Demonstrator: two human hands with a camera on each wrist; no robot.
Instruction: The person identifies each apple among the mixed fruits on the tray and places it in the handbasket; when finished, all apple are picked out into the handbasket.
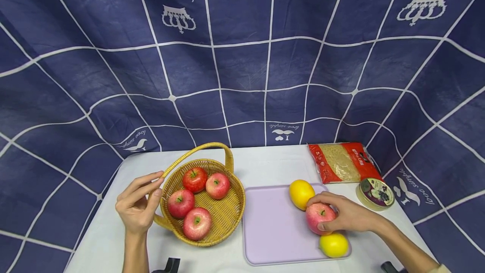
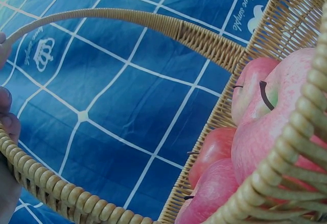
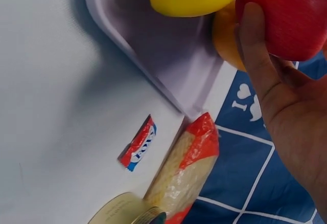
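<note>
My left hand point(image 1: 137, 205) pinches the arched handle point(image 1: 189, 151) of a round wicker basket point(image 1: 223, 226) between thumb and fingers. Inside the basket sit several red apples point(image 1: 197, 223), also seen close up as a pink-red apple point(image 2: 286, 112) in the left wrist view. Over on the right, my right hand point(image 1: 350, 213) grips another red apple point(image 1: 317, 217) above the right side of a pale purple tray point(image 1: 269, 226). An orange-yellow fruit point(image 1: 301, 193) lies behind that apple, and a yellow lemon point(image 1: 334, 245) lies in front of it, both on the tray.
Behind the tray lies a red bag with a clear window point(image 1: 341, 162). A round tin point(image 1: 375, 194) stands at its near right corner. The right wrist view shows a small wrapped candy point(image 3: 139, 145) on the white table. A blue checked cloth point(image 1: 242, 66) hangs behind.
</note>
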